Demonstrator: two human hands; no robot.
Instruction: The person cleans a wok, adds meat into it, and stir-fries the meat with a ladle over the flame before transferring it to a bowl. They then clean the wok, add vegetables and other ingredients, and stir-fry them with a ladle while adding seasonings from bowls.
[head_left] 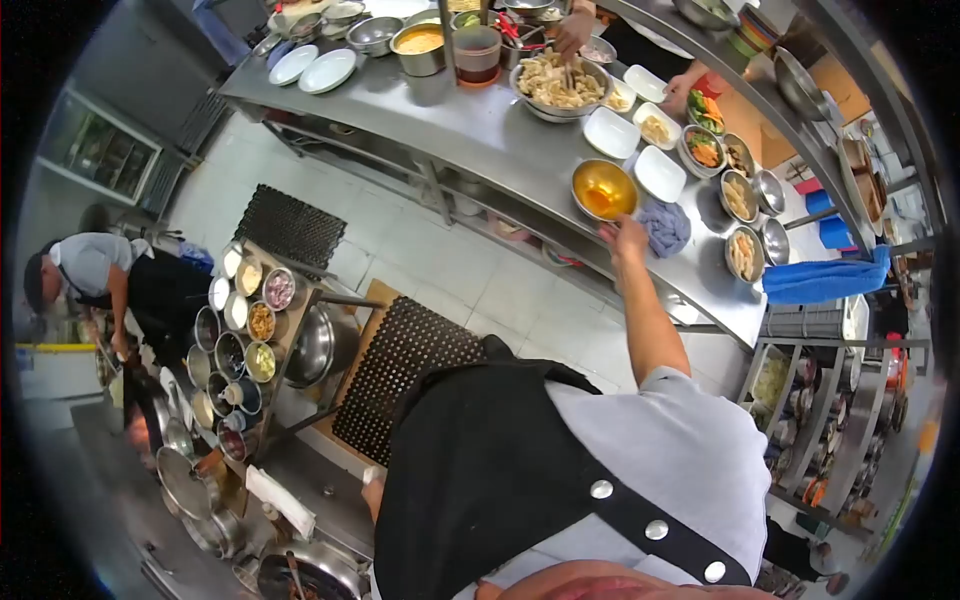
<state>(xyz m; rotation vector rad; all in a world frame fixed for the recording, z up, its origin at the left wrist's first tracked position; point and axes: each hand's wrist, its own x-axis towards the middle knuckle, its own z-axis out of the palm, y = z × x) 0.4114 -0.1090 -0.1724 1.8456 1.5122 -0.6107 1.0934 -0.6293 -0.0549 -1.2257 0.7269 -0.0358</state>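
Observation:
At the edge of the steel counter (520, 150), my right hand (624, 236) is closed on the near rim of a golden bowl (604, 190) with orange liquid inside. A crumpled blue-grey cloth (664, 228) lies just right of that hand, and white dishes (660, 174) stand behind the bowl. Low at my left side, my left hand (373, 494) shows only in part beside my black apron, with something small and white (374, 475) at its fingers; its grip is mostly hidden.
Across the counter, another person's hand (574, 34) reaches over a large bowl of pale food (560, 82). A co-worker (120, 280) bends over the stove at left, near a rack of ingredient tins (260, 322). Black mats (405, 370) cover part of the floor.

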